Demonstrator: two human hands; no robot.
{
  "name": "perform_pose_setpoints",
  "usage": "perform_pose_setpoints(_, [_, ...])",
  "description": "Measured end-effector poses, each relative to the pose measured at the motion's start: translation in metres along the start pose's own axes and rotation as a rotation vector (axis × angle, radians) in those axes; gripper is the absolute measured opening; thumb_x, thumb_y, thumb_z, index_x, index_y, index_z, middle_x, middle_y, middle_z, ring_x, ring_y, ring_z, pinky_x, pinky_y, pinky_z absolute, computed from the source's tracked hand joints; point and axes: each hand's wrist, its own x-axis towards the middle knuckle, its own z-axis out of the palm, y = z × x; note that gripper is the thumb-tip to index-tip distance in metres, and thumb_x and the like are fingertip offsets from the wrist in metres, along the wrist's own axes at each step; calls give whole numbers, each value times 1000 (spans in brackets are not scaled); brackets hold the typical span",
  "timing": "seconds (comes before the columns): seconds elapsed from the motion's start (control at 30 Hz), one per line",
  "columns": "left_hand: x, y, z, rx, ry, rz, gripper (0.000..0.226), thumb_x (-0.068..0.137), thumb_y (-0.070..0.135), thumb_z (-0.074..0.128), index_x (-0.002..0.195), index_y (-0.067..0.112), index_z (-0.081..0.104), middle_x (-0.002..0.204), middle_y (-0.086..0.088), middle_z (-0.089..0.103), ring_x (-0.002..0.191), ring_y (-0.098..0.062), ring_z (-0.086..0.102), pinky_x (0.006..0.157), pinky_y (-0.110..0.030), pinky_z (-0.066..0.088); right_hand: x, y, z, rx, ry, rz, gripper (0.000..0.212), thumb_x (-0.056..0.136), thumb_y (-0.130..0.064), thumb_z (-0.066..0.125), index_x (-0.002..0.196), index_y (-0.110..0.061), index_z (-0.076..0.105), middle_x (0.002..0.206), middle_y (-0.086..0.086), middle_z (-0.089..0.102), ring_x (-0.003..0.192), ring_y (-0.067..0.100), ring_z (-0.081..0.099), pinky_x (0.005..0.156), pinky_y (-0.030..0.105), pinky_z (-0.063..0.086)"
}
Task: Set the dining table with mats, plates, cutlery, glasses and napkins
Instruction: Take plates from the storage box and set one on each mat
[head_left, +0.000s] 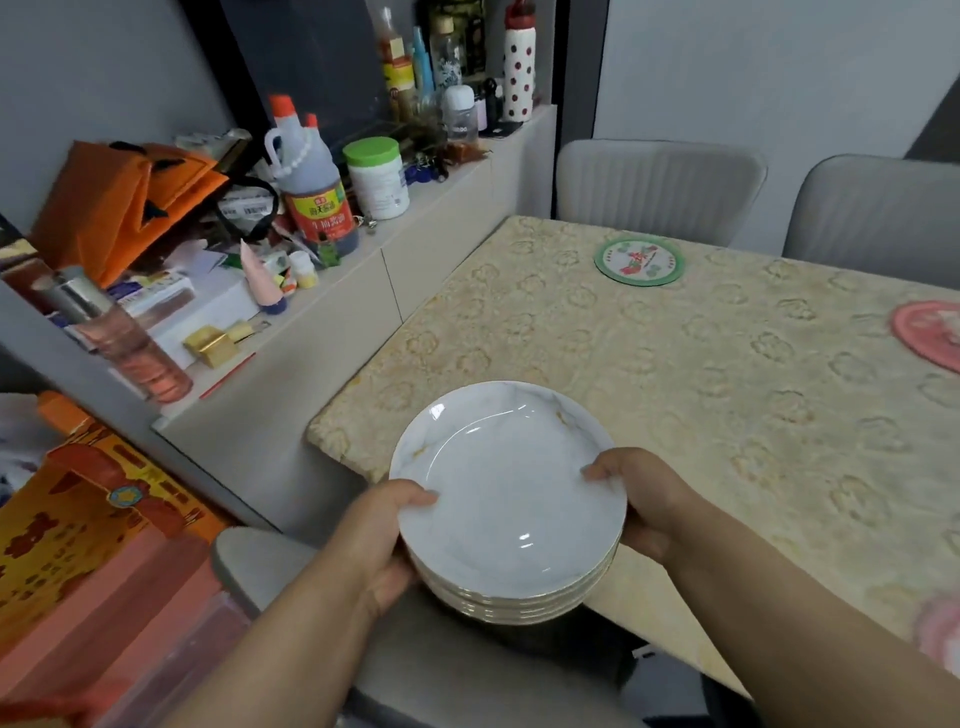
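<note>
A stack of white marbled plates (506, 499) was held by both hands at the near corner of the surface (675, 395), partly over its edge and partly over a grey chair seat (260, 561) below. The left hand (379, 540) was curled round the stack's left rim, thumb laid on the top plate and fingers tucked beneath; the right hand (644, 499) gripped the right rim in the same manner, thumb on top. Whether the stack was touching the surface could not be told. The surface was covered with a beige cloth embossed with flowers. A round green-rimmed mat (639, 260) was laid near the far edge, and a pink mat (930, 332) was seen at the right border, cut off by the frame, well apart from the plates. Two grey chairs (660, 187) were drawn up at the far side. To the left, a cluttered ledge (441, 208) was seen, on which a large soy sauce bottle (311, 192), a white jar with a green lid (376, 176), an orange paper bag (130, 202) and a polka-dot bottle (518, 67) were stood.
</note>
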Motion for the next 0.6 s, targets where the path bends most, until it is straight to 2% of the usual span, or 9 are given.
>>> perform_pose_setpoints(0.1, [25, -15, 25, 80, -10, -71, 46, 82, -3, 42, 124, 4, 58, 112, -19, 69, 108, -38, 63, 91, -46, 51, 0, 7, -29, 34, 132, 14, 50, 66, -10, 53, 115, -2, 64, 111, 19, 69, 104, 41, 63, 94, 51, 46])
perform_pose_setpoints(0.27, [61, -46, 79, 210, -93, -176, 36, 89, -2, 44, 117, 13, 60, 109, -15, 70, 102, -35, 64, 86, -46, 53, -8, 22, -86, 112, 455, 25, 33, 88, -5, 48, 118, 2, 60, 112, 20, 67, 100, 39, 64, 83, 43, 50])
perform_pose_setpoints(0.4, [88, -75, 121, 355, -221, -205, 26, 97, 6, 47, 118, 14, 59, 108, -11, 70, 99, -29, 66, 82, -40, 55, -24, 28, -122, 198, 587, -30, 22, 94, -7, 48, 109, -4, 63, 80, 7, 72, 78, 27, 64, 67, 35, 48])
perform_pose_setpoints(0.53, [107, -103, 149, 539, -349, -164, 31, 99, 17, 47, 129, 18, 57, 115, -7, 69, 105, -28, 65, 92, -46, 53, -32, 35, -156, 179, 730, -40, 23, 90, -4, 55, 111, 2, 63, 88, 12, 66, 81, 29, 60, 76, 35, 44])
perform_pose_setpoints(0.6, [112, -115, 158, 626, -432, -106, 31, 95, 20, 49, 123, 29, 61, 113, -1, 70, 106, -25, 66, 96, -48, 51, -31, 37, -169, 120, 794, -10, 19, 85, -7, 61, 102, -1, 66, 89, 11, 65, 82, 29, 59, 75, 36, 42])
